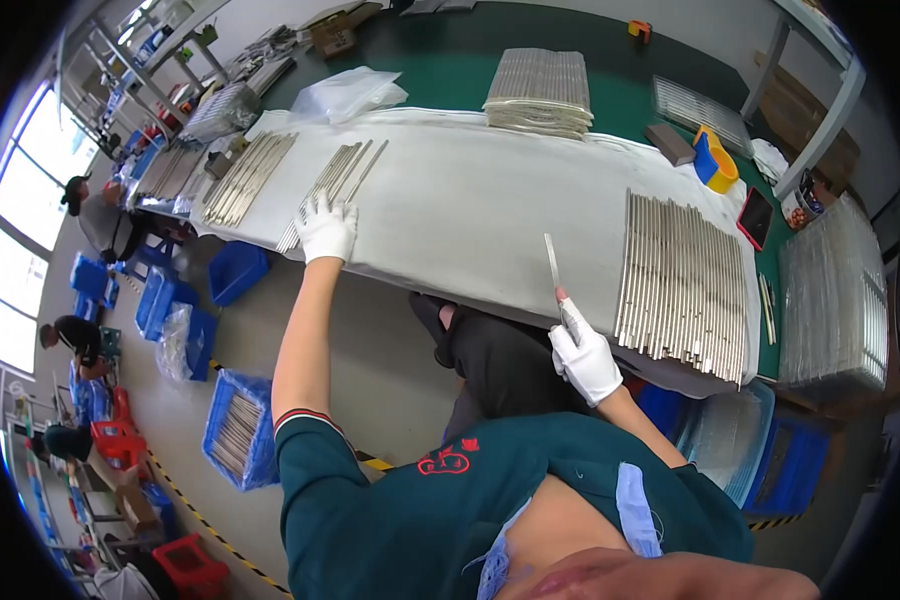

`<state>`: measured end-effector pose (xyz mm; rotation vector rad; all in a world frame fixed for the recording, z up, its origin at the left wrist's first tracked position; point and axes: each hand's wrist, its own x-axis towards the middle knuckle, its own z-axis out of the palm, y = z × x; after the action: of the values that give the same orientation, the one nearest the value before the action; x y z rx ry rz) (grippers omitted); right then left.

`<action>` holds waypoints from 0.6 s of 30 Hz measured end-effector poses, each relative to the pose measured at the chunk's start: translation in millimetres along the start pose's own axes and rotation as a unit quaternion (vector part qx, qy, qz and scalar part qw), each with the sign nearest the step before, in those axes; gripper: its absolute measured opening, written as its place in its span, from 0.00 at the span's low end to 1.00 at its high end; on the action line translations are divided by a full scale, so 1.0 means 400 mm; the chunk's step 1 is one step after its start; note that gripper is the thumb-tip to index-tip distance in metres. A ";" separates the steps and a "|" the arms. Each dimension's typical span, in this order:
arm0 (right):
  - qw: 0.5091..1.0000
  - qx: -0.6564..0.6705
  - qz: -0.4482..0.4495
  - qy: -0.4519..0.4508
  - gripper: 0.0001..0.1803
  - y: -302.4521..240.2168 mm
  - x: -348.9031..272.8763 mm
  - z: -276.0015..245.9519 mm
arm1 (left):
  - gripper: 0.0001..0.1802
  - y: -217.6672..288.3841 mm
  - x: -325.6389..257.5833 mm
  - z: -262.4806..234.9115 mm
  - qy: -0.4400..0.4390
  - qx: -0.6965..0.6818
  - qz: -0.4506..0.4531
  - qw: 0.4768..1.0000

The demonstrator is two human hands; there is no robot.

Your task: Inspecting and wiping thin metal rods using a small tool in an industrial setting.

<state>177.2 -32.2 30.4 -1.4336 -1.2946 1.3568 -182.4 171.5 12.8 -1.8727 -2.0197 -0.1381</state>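
My left hand (327, 232), in a white glove with its fingers apart, rests on the near end of a small group of slim metal strips (336, 170) at the left of the cloth-covered table. To the right, my right hand (584, 362), also gloved but with one fingertip bare, is closed around a thin silver metal strip (552, 262). It points up and away from me over the table's near edge. A wide row of similar metal strips (680, 280) lies side by side at the right. Another batch of strips (250, 180) lies beyond my left hand.
A stack of bagged strips (539, 92) and a clear plastic bag (347, 95) sit along the far side. At the right are a brown block (670, 145), a yellow-and-blue holder (715, 160) and a phone (755, 218). A blue-lined bin (238, 430) stands on the floor.
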 end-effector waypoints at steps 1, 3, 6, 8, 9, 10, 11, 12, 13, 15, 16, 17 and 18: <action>1.000 -0.001 -0.009 -0.002 0.30 0.001 0.007 0.002 | 0.21 0.016 0.004 -0.019 -0.005 -0.006 0.021 1.000; 1.000 -0.014 0.002 -0.002 0.30 -0.004 0.010 0.006 | 0.19 0.052 0.016 -0.038 0.038 -0.021 0.047 0.998; 0.998 -0.056 0.021 -0.012 0.30 -0.001 0.005 0.021 | 0.19 0.115 0.057 -0.030 0.039 -0.111 0.049 0.992; 0.996 -0.077 0.051 -0.010 0.30 -0.007 -0.003 0.026 | 0.19 0.176 0.096 -0.020 -0.017 -0.144 0.023 0.989; 0.996 -0.074 0.058 -0.006 0.30 0.002 -0.004 0.027 | 0.16 0.194 0.109 -0.019 0.023 -0.104 0.051 0.993; 0.995 -0.071 0.066 -0.001 0.30 0.014 -0.003 0.026 | 0.16 0.211 0.130 -0.006 0.026 -0.108 0.049 0.993; 0.994 -0.081 0.074 0.003 0.30 0.015 -0.006 0.024 | 0.14 0.224 0.146 0.008 0.020 -0.090 0.045 0.995; 0.994 -0.086 0.072 0.002 0.30 0.012 -0.004 0.024 | 0.13 0.231 0.156 0.021 0.013 -0.072 0.040 0.996; 0.993 -0.084 0.078 0.005 0.30 0.016 -0.006 0.017 | 0.13 0.249 0.159 -0.007 -0.046 -0.082 0.030 0.995; 0.993 -0.084 0.085 0.010 0.30 0.026 -0.005 0.011 | 0.13 0.248 0.164 -0.006 -0.051 -0.138 -0.003 0.989; 0.993 -0.084 0.077 0.010 0.30 0.033 0.002 0.010 | 0.12 0.249 0.165 -0.012 -0.056 -0.188 -0.037 0.980; 0.994 -0.085 0.069 0.010 0.30 0.036 0.006 0.010 | 0.12 0.252 0.144 -0.013 -0.022 -0.215 -0.052 0.975; 0.993 -0.090 0.073 0.010 0.30 0.036 0.008 0.010 | 0.12 0.256 0.123 -0.017 -0.023 -0.214 -0.050 0.975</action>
<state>175.3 -32.4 15.4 -1.6891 -1.3492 1.3445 -82.8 226.5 16.8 -2.0304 -2.2525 -0.6075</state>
